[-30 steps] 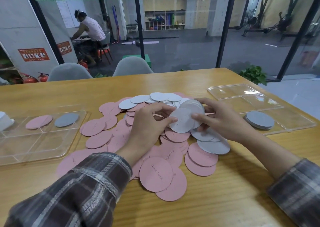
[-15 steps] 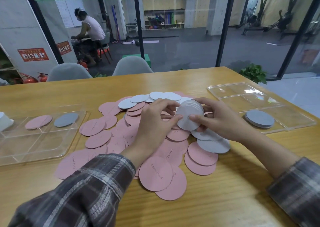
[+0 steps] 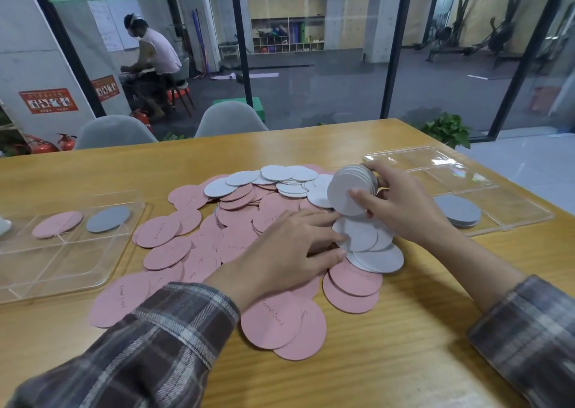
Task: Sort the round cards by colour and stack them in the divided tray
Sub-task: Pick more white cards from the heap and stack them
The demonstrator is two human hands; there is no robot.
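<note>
Left hand (image 3: pixel 286 245) has come off the stack of grey cards (image 3: pixel 350 191) onto the pile; right hand (image 3: pixel 401 202) has carried the stack rightward.
Right fingers and thumb curl round the stack, tilted on edge above the pile of pink and grey cards (image 3: pixel 199 252), mid-table. Left fingers nearly straight, tips touching a loose grey card (image 3: pixel 357 236). Right tray (image 3: pixel 513 202): grey pile (image 3: pixel 457 210), near compartment. Left tray (image 3: pixel 62 261): pink card (image 3: pixel 57 224) and single grey card (image 3: pixel 108 218), far compartments.

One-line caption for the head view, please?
Right hand grips a stack of grey cards; left hand spreads over the pink cards.
</note>
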